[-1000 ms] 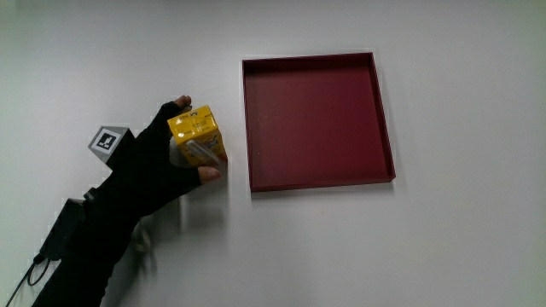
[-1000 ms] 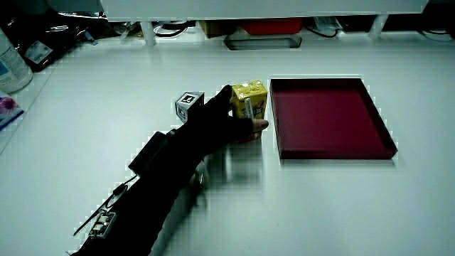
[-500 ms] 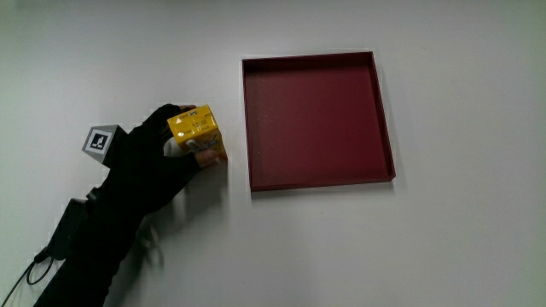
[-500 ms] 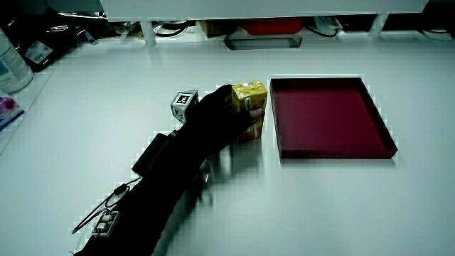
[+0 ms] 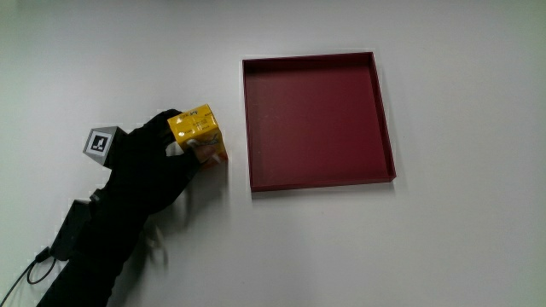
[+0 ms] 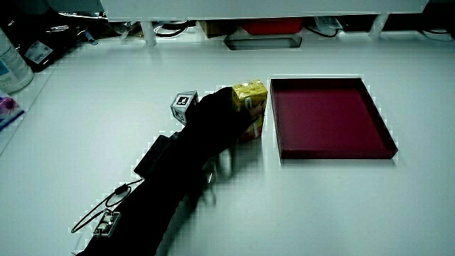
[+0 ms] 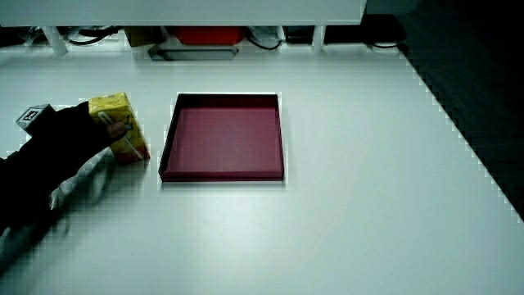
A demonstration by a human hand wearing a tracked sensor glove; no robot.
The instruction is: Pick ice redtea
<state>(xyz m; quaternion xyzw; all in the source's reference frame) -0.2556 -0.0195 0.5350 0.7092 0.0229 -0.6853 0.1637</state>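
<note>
Grip (image 5: 162, 153) clamped on yellow ice redtea carton (image 5: 197, 132), just beside dark red tray (image 5: 383, 111).

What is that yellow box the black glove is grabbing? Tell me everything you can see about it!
The yellow box is a small drink carton, like cardboard, with little markings on its top and reddish colour low on one side. It stands upright on the white table, beside the red tray but not touching it. The hand wraps its fingers round it. In both side views it looks taller than wide.
</note>
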